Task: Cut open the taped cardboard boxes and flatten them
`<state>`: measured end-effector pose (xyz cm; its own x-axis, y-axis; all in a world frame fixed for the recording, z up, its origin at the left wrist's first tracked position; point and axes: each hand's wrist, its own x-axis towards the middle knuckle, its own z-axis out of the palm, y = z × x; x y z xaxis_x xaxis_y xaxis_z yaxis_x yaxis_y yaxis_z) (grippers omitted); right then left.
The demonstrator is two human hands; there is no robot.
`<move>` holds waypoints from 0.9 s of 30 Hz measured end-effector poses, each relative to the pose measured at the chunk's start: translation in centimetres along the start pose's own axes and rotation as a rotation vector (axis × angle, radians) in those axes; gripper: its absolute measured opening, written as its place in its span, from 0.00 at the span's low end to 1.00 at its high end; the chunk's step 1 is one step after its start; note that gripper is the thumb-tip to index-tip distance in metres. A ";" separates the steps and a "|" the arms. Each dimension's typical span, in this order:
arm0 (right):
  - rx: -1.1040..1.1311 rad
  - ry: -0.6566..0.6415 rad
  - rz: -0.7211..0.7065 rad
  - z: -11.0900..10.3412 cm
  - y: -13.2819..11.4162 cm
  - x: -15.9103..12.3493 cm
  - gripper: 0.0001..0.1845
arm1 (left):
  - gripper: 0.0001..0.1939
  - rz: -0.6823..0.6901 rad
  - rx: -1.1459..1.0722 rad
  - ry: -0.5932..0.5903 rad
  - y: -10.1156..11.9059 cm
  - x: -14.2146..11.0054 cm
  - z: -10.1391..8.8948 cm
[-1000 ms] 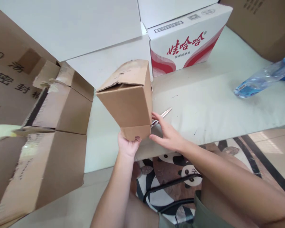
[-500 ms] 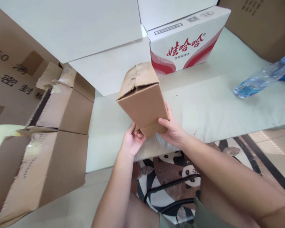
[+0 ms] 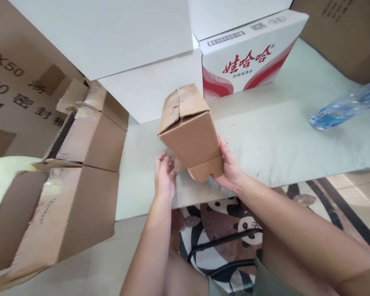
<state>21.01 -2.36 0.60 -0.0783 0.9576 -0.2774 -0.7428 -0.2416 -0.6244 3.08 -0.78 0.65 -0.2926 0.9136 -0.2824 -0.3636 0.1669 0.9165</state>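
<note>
A small brown cardboard box is tilted above the pale cloth-covered surface, its lower end toward me. Its upper flaps meet in a slightly gaping seam. My right hand grips the box at its lower right side, the thumb by a notch in the bottom edge. My left hand is to the left of the box, with loosely bent fingers and nothing visibly held. A brown cardboard flap sticks out beside its fingertips; whether they touch it I cannot tell.
White cartons and a red-and-white water carton stand at the back. Opened cardboard boxes are on the left. A plastic bottle lies on the right. Below the cloth-covered surface is a panda-patterned mat.
The box has moved right and turned, and my right hand has taken hold of it. My left hand has let go of its bottom and moved left. The knife seen beside the box is now hidden.
</note>
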 end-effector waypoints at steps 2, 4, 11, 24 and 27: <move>0.019 0.015 0.004 0.2 0.2 -0.2 0.46 | 0.24 0.246 -0.031 -0.015 0.0 -0.3 -0.1; -0.013 0.004 0.006 0.3 0.4 -0.3 0.50 | 0.32 0.449 -0.020 -0.075 0.2 -0.7 0.0; -0.406 0.035 -0.147 -0.3 1.8 0.0 0.26 | 0.53 0.873 0.161 -0.053 0.9 -0.2 -0.2; -1.190 -0.197 -0.382 -0.4 2.9 -0.6 0.14 | 0.65 1.224 0.729 0.110 0.6 -0.7 -0.8; -1.270 -0.250 -0.361 -0.2 2.4 -0.8 0.20 | 0.60 1.271 0.762 0.150 0.7 -0.4 -1.0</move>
<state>19.38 -3.73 -0.79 -0.2298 0.9681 0.0999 0.3687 0.1815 -0.9116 2.07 -1.45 1.13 -0.1549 0.5551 0.8172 0.7229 -0.5001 0.4767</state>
